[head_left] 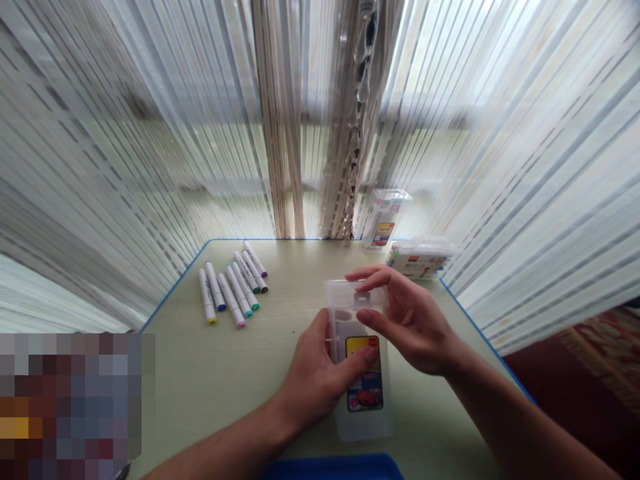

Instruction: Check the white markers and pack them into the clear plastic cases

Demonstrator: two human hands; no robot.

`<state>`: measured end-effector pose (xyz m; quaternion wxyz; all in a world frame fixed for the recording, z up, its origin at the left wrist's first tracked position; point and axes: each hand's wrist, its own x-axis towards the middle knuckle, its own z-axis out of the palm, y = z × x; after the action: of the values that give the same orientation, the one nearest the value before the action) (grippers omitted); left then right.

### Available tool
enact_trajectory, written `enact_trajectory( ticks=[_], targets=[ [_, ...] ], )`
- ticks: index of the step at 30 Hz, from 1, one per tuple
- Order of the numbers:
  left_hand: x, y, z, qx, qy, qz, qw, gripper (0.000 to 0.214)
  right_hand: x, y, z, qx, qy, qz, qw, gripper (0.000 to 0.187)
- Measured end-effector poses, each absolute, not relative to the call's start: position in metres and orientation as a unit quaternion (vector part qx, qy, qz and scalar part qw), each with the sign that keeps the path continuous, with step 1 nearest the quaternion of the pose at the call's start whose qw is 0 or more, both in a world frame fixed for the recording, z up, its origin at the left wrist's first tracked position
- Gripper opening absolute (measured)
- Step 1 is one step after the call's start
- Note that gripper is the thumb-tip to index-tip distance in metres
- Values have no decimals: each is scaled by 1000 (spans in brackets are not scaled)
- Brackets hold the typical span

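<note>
A clear plastic marker case [364, 423] with a yellow and blue car label stands over the near part of the table. My left hand [320, 373] is closed around its left side, with the thumb lying across the label. At the top, my right hand [413, 320] grips the case's lid [340, 293]. Its fingers rest over the upper edge and its thumb is just below the small clasp [362, 299]. No markers show through the front of this case. Several white markers [231, 299] with coloured ends lie on the table to the left.
At the back right, another clear case [384, 220] stands upright beside a low white box [423, 259]. A blue object [335, 467] is at the near edge of the pale green table [200, 387]. String curtains [200, 120] hang behind and at both sides. The lower left is pixelated.
</note>
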<state>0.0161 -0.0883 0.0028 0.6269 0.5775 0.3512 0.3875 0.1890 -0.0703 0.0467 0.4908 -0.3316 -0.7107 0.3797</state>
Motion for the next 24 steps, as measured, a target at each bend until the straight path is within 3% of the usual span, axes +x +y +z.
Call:
enact_trajectory(
  ticks=[10, 17, 21, 24],
  targets=[
    [16, -91, 4, 576, 353, 388, 627, 47, 191, -70, 47, -327, -720, 374, 484, 17],
    [12, -87, 10, 577, 375, 394, 609, 50, 187, -70, 39, -378, -777, 115, 491, 45],
    [11, -85, 8, 579, 379, 403, 599, 51, 186, -73, 39, -374, -796, 0, 475, 45],
    [11, -85, 6, 573, 382, 404, 601, 50, 184, -74, 41, -386, -787, 8, 482, 37]
  ],
)
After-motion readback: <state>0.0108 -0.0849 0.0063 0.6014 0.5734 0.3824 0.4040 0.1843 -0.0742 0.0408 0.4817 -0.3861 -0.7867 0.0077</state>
